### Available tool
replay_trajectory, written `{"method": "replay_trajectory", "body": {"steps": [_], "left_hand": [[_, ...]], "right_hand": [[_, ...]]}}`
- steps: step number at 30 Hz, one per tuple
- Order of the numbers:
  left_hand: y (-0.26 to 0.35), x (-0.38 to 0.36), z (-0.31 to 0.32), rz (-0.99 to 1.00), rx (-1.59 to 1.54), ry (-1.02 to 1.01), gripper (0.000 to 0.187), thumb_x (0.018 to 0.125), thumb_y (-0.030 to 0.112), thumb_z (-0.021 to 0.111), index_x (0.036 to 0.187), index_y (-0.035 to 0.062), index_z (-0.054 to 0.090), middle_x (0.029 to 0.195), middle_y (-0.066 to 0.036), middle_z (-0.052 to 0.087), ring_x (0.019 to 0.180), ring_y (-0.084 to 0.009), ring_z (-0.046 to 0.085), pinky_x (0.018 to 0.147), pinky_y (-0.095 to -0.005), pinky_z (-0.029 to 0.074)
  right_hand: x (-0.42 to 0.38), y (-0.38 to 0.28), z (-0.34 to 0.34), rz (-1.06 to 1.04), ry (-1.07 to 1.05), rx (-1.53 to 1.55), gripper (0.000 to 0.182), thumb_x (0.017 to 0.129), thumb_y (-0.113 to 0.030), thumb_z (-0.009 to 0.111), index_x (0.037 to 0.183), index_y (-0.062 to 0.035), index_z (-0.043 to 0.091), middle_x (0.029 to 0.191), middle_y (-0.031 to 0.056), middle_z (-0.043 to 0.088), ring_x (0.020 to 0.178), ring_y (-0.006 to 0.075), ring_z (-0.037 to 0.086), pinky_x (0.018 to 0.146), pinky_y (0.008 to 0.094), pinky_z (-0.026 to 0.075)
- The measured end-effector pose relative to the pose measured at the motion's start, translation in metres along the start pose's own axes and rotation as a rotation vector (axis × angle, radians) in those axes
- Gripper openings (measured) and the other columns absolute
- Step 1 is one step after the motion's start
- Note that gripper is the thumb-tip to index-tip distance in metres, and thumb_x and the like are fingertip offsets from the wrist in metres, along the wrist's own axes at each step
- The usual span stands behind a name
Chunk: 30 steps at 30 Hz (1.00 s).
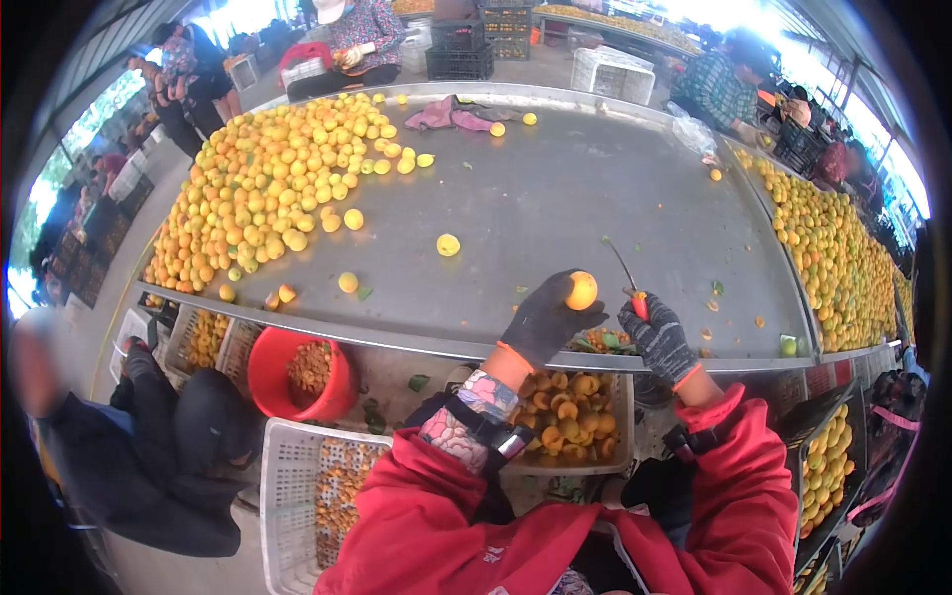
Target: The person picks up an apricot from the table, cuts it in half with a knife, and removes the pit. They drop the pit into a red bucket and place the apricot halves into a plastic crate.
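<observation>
At the near edge of the grey metal bench (555, 198), a person in a red jacket works over fruit. Going left to right: a big heap of yellow-orange fruit (268, 188) covers the bench's far left part, untouched, with a few loose ones strayed toward the middle. Below the bench edge, a red bucket (266, 372) holds small brownish bits, probably pits or scraps, roughly half full. In front of it a white crate (288, 476) holds a layer of cut fruit pieces, far from full. Next, the left hand (543, 319), in a dark glove, is closed around one fruit (581, 291), gripped at the fingertips just above the bench edge. Under both hands sits a white tray (623, 416) with halved fruit in it, well stocked but not brimming. The right hand (656, 337), in a grey knit glove, is clenched on a small knife (633, 288) with a red handle, blade pointing up and away, just beside the held fruit. Farther right, a second long pile of fruit (833, 258) runs along the bench, and a crate (825, 466) below holds more. Judgement: plenty already cut, but most fruit on the bench remains whole, so the job looks well short of done. Other people work at the far side.
</observation>
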<state>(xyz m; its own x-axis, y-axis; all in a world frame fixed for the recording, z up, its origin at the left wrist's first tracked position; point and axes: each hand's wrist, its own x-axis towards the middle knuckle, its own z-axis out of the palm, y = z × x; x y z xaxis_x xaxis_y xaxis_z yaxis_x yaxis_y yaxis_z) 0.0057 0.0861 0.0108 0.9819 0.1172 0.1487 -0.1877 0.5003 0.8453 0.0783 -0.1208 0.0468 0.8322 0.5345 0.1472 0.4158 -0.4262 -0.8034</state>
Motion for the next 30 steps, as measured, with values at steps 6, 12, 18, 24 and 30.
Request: {"method": "replay_trajectory", "body": {"steps": [6,12,18,24,30], "left_hand": [[0.018,-0.007,0.006,-0.101,-0.413,-0.003,0.052,0.087,0.001,0.065,0.134,0.0048,0.045,0.12,-0.016,0.057,0.116,-0.0339,0.058,0.103,-0.0467,0.049],[0.015,-0.004,0.002,-0.003,-0.057,-0.009,0.053,0.086,-0.002,0.065,0.135,0.003,0.046,0.122,-0.014,0.058,0.115,-0.0248,0.059,0.103,-0.0378,0.048],[0.016,-0.006,0.003,0.046,0.018,0.009,0.054,0.085,-0.002,0.066,0.135,0.0029,0.048,0.119,-0.01,0.061,0.111,-0.0182,0.059,0.097,-0.0318,0.049],[0.014,-0.005,0.002,0.096,0.109,0.025,0.054,0.083,-0.001,0.069,0.133,0.005,0.05,0.12,-0.007,0.06,0.11,-0.0158,0.058,0.095,-0.0306,0.05],[0.012,-0.006,0.0,0.19,0.36,0.05,0.057,0.077,0.003,0.077,0.129,0.0051,0.052,0.119,-0.006,0.059,0.109,-0.0155,0.058,0.094,-0.0302,0.05]], "right_hand": [[-0.026,-0.02,-0.001,0.036,-0.123,0.076,0.02,0.09,-0.016,0.066,0.1,0.001,0.061,0.079,0.0108,0.063,0.072,0.02,0.059,0.068,0.0353,0.049],[-0.04,-0.025,0.006,0.014,-0.112,0.017,0.021,0.09,-0.018,0.067,0.098,0.0,0.061,0.078,0.0125,0.063,0.07,0.0225,0.058,0.067,0.0367,0.049],[-0.041,-0.009,0.012,-0.003,-0.13,0.063,0.024,0.09,-0.019,0.068,0.1,0.0008,0.06,0.079,0.0135,0.063,0.07,0.0249,0.059,0.067,0.0382,0.05],[-0.041,0.001,0.018,0.011,-0.141,0.052,0.025,0.09,-0.02,0.068,0.1,0.0013,0.059,0.08,0.0171,0.064,0.072,0.0306,0.061,0.067,0.0399,0.049],[-0.04,0.006,0.022,0.022,-0.174,-0.048,0.024,0.09,-0.019,0.067,0.1,0.0014,0.059,0.08,0.0184,0.062,0.075,0.0349,0.061,0.068,0.0416,0.049]]}}
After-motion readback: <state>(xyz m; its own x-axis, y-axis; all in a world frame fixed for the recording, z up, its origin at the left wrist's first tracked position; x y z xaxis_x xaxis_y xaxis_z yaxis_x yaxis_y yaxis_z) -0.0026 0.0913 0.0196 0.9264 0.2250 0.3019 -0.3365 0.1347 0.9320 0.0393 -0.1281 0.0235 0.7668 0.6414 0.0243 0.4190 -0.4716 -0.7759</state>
